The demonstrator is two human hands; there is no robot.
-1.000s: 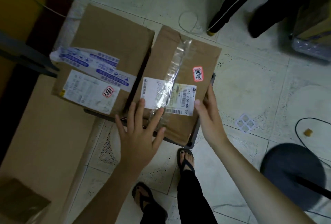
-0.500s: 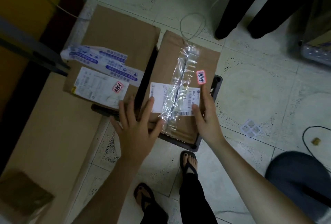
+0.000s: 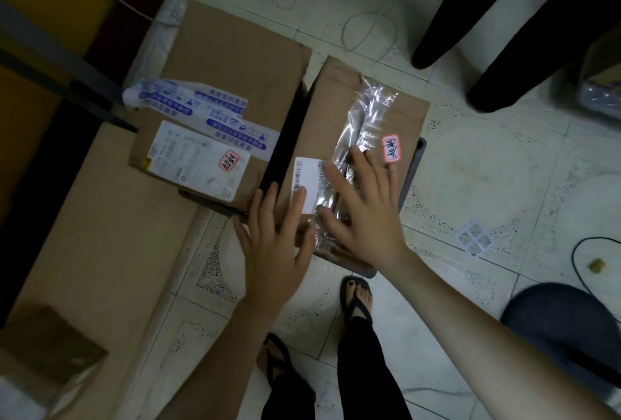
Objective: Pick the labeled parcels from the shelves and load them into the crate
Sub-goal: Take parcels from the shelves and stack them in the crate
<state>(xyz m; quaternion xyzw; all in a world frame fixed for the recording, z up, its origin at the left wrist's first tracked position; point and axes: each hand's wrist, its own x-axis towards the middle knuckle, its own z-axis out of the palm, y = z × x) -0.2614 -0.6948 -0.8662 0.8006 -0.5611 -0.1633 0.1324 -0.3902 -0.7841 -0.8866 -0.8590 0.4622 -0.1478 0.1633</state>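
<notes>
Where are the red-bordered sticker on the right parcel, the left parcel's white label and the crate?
Red-bordered sticker (image 3: 391,148), head view, its centre.
White label (image 3: 198,161), head view, its middle.
Crate (image 3: 412,170), head view, right rim.

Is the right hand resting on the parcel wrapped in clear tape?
Yes, the right hand lies flat, fingers spread, on the taped parcel.

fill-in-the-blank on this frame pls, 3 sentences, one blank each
1. Two cardboard parcels sit side by side in the dark crate; the right hand lies flat on the ____ one.
2. The right parcel carries a strip of crinkled clear ____ along its top.
3. The left hand has its fingers ____, gripping nothing.

Missing words: right; tape; spread
</notes>
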